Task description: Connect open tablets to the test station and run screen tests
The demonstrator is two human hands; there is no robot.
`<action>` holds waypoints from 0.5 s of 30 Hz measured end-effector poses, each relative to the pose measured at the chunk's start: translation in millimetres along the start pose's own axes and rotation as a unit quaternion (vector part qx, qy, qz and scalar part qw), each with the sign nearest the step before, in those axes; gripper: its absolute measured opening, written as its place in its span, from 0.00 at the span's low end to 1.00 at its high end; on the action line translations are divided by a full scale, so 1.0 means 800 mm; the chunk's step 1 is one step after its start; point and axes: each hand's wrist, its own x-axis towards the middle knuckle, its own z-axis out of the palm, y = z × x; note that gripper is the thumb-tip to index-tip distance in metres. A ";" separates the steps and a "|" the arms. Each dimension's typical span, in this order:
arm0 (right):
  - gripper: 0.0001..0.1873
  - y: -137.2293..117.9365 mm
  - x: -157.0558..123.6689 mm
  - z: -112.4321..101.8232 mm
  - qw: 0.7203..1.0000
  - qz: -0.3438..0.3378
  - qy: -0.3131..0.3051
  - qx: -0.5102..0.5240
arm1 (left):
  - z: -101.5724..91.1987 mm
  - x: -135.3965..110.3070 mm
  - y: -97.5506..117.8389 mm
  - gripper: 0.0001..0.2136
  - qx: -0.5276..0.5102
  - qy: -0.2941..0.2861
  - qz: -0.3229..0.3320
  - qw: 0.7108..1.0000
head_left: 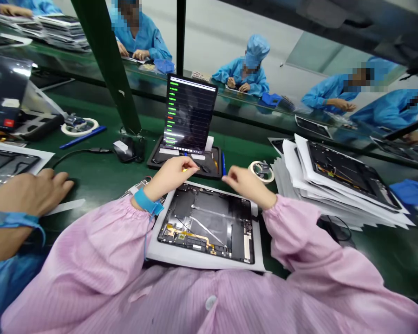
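Just in front of the upright display panel (190, 113), my left hand (169, 176) is closed in a pinch on a small yellow strip (185, 170). The panel stands lit in a black tray (214, 162), showing rows of green text and one red. My right hand (247, 183) is held to the right of the tray, its fingers curled together; whatever they hold, if anything, is hidden. Below both hands lies an opened tablet housing (209, 218) on a white sheet (181, 257), its orange flex cables and boards exposed. A blue wrist strap (146, 201) circles my left wrist.
A tall stack of housings with white sheets (292, 176) stands at right. Tape rolls (262, 171) and a black adapter (125, 149) sit on the green bench. A co-worker's hand (28, 195) rests at left. A green post (106, 60) rises behind; several people work beyond.
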 end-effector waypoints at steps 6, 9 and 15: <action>0.12 -0.021 -0.050 0.047 0.994 -0.021 0.003 0.110 | 0.001 -0.001 0.001 0.12 -0.023 0.037 0.014 0.999; 0.09 -0.023 -0.059 0.048 0.993 -0.004 0.040 0.108 | -0.003 -0.001 0.002 0.13 -0.061 0.114 0.007 0.992; 0.17 0.002 -0.053 0.005 0.930 -0.053 0.181 0.316 | -0.014 -0.006 0.007 0.14 -0.136 0.276 -0.002 0.952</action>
